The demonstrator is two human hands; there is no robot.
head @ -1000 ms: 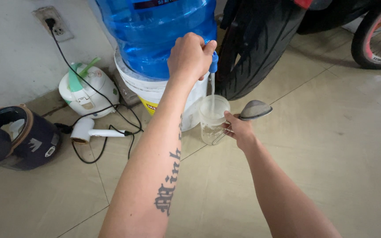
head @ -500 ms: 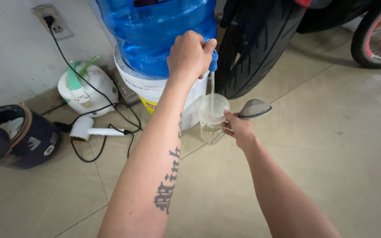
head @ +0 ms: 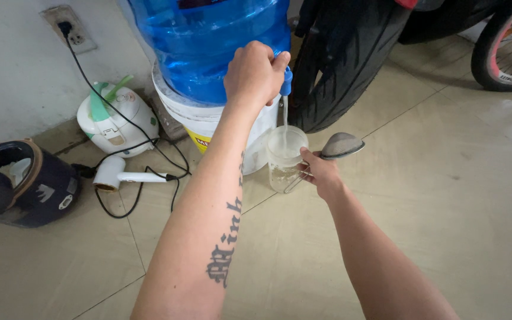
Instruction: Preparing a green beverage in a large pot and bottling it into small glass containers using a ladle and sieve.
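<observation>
clear glass jar (head: 285,159) under the blue tap (head: 286,82), water running into it.

we hold the jar in our right hand (head: 320,172), fingers wrapped round its side, and the same hand also pinches the wire handle of a small mesh strainer (head: 341,145) that sticks out to the right of the jar. the jar hangs just above the tiled floor (head: 445,195), beside the white bucket (head: 208,121) that carries the big blue water bottle (head: 208,41). our left hand (head: 255,74) is closed over the tap at the bottle's lower edge, thumb pressed on it. a thin stream falls into the jar, which is partly full. behind stands a black motorbike tyre (head: 351,59); to the left lie a white rice cooker (head: 117,118), a white hair dryer (head: 120,175) and a dark helmet (head: 25,184).
</observation>
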